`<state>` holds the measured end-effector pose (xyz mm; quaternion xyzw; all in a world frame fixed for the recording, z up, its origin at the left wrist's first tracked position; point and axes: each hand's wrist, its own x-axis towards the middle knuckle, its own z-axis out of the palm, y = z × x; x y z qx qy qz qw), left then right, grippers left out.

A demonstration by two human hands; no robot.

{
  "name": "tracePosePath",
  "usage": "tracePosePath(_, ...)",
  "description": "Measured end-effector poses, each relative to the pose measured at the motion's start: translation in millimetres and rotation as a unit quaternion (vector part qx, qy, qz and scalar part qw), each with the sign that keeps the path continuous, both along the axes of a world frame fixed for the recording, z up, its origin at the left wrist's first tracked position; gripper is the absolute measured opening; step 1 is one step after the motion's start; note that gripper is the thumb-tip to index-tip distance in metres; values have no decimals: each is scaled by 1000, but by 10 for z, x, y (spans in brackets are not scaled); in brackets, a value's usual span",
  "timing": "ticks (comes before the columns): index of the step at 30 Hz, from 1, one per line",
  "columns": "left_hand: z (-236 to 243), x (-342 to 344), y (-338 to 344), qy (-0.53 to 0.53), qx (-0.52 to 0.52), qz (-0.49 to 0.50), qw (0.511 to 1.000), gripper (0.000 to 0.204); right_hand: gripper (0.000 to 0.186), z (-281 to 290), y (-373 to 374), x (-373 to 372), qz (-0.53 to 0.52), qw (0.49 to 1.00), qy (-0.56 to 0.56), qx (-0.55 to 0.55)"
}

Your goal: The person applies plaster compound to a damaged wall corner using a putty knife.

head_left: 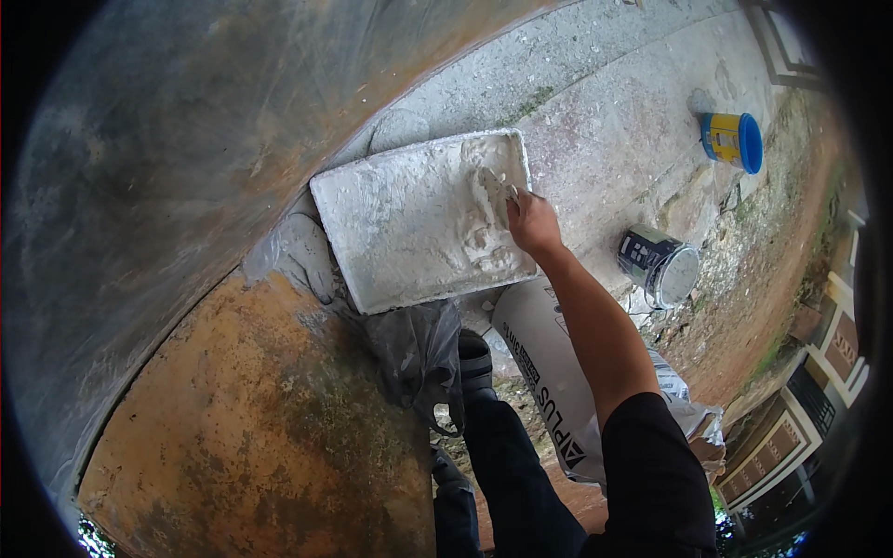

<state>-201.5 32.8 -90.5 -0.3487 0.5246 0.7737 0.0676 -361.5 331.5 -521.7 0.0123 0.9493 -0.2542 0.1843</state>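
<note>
My right hand (pixel 532 221) grips a trowel (pixel 493 186), its blade coated in white paste, over the right half of a shallow rectangular tray (pixel 330 232). Lumpy white paste (pixel 479 242) is heaped along that side of the tray and smeared thinly across the rest. My bare forearm, below a dark sleeve, reaches in from the lower right. My left hand is not in view.
A large white sack (pixel 544 372) lies beside my legs (pixel 502 465), near a dark plastic bag (pixel 400 353). A dark can (pixel 656 265) and a blue-and-yellow bucket (pixel 730 141) lie rightward on rough concrete. A grey wall (pixel 167 112) and stained orange surface (pixel 233 418) border the left.
</note>
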Motion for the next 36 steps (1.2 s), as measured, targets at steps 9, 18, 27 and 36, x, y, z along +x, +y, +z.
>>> tracePosePath(9,-48,22,-94,31,66,2,997,68,16,-112,-142,-479,-12,993,-40,113)
tracePosePath(18,-51,15,-89,37,60,-2,997,67,17,-179,45,-350,119,989,-60,68)
tracePosePath(27,-70,-11,-105,61,76,-38,995,67,19,-132,-214,-120,173,965,-180,80)
tracePosePath(36,-39,-4,-30,108,82,-24,990,67,27,237,179,-106,98,978,-184,-22)
